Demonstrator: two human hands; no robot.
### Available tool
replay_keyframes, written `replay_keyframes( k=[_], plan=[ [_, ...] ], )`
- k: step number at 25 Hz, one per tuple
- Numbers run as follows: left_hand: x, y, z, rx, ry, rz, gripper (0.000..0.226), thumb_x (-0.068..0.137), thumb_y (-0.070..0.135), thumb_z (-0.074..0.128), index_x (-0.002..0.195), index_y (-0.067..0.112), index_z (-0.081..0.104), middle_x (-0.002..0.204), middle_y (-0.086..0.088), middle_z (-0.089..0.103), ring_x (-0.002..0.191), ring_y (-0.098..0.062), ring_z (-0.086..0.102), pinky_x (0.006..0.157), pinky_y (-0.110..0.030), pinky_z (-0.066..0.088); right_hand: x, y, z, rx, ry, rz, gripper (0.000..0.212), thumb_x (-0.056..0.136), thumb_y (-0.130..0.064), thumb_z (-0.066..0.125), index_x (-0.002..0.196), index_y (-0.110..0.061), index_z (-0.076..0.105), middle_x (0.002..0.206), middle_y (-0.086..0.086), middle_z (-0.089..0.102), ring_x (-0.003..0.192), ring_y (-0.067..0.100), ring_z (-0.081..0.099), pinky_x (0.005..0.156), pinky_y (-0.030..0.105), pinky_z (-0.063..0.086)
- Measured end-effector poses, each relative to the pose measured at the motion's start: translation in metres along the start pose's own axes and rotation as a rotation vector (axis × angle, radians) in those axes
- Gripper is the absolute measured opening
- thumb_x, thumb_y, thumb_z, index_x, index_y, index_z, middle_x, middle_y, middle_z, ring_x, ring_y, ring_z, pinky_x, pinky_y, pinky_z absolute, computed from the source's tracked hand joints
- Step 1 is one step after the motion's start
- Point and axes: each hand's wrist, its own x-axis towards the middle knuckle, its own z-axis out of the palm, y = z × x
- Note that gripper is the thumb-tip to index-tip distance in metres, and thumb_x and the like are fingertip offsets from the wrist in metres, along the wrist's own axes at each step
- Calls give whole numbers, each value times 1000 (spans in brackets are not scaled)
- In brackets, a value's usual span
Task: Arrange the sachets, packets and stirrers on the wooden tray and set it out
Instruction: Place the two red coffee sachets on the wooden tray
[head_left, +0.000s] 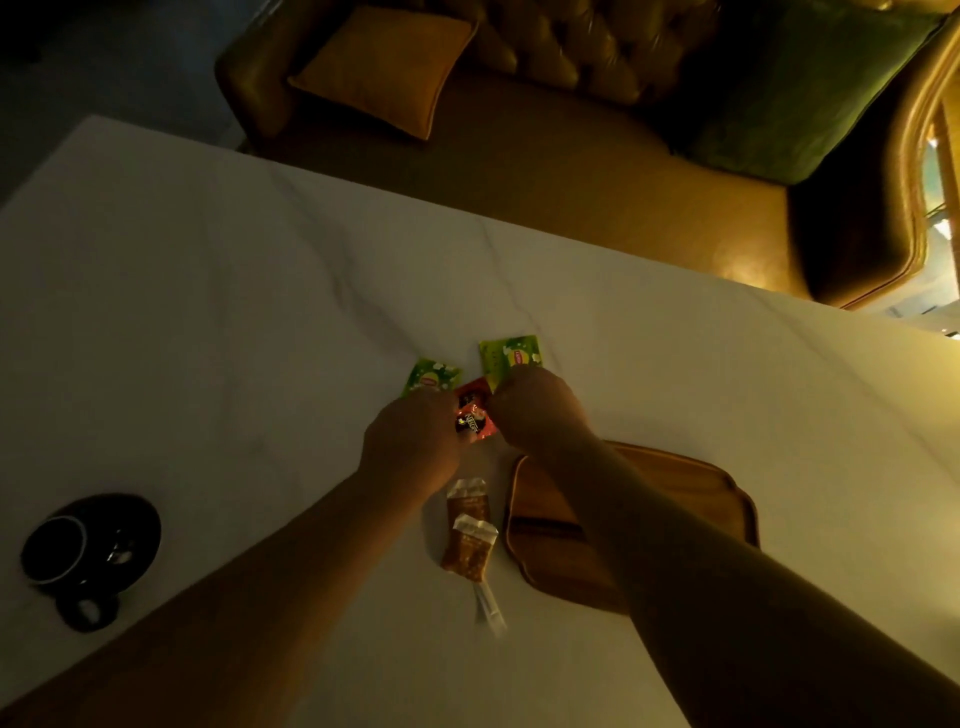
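Note:
Both my hands meet over a red coffee sachet (471, 413) on the white marble table. My left hand (410, 447) grips its left side and my right hand (537, 410) pinches its right edge. One green tea packet (430, 382) lies just beyond my left hand, another green tea packet (510, 355) beyond my right. Two brown sugar packets (467, 501) (469, 553) lie nearer me, with white wrapped stirrers (488, 608) below them. The wooden tray (675, 488) sits to the right, partly under my right forearm, with nothing seen on it.
A black cup on a black saucer (88, 551) stands at the near left of the table (208, 312). Beyond the far table edge is a tan leather sofa (571, 156) with an orange cushion (384, 67) and a green cushion (810, 88).

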Motion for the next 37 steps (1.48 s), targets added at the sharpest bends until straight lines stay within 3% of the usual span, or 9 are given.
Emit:
replay_keyframes(
  k=[3,6,14,18,21,24,26,29,37],
  plan=[
    [-16,3,-13,-182,-97,-50,28,92,49,53,77,25,52,67,8,48,73,-22,60,57,-29,36,-31,12,-25,228,185,-49,14,83,-34,66,84,-21,62,79,-2,66,71,16,63,56,30,52],
    [-42,17,-15,-490,-200,-99,23,85,49,62,79,27,58,69,8,62,65,-9,63,52,-24,38,-61,49,-55,407,292,-10,10,82,-27,68,80,-30,58,75,-10,65,62,6,64,37,16,43],
    [-53,73,25,-492,-274,-120,36,88,55,57,72,24,67,60,11,71,54,1,63,54,-28,44,-93,131,-55,342,17,155,22,94,-28,60,85,-47,57,86,-13,67,55,2,66,39,12,47],
    [-56,71,31,-91,-73,-146,44,84,68,48,82,25,52,68,9,56,58,-12,53,50,-29,38,-98,143,-49,43,150,29,31,92,-30,58,121,-37,54,119,-6,63,97,13,64,74,29,54],
    [-74,71,36,-3,149,157,36,87,51,53,107,21,53,96,-1,58,80,-19,56,57,-33,47,-128,150,-39,-167,174,-116,45,88,-35,56,133,-30,51,134,0,57,123,25,49,95,40,45],
    [-97,77,52,87,77,432,49,85,41,60,128,18,57,136,-8,56,126,-30,51,94,-46,52,-154,158,-17,-299,64,-250,59,83,-35,64,139,-32,46,146,1,48,134,28,39,101,49,46],
    [-103,80,58,121,34,431,57,82,41,65,133,17,57,146,-8,51,138,-32,42,101,-47,46,-155,165,-8,-340,21,-280,66,87,-36,63,147,-34,35,156,0,35,142,29,27,108,50,35],
    [-102,82,59,123,9,399,59,81,42,65,134,17,56,146,-9,51,139,-33,41,99,-48,47,-146,170,-6,-388,-9,-312,74,87,-40,63,151,-34,27,161,1,25,147,30,15,113,49,21],
    [-97,85,56,140,-3,409,59,80,41,65,133,16,58,143,-12,53,135,-37,44,103,-51,44,-132,172,-8,-450,-24,-367,78,82,-54,51,152,-35,21,161,2,25,148,32,12,114,54,30]
  ],
)
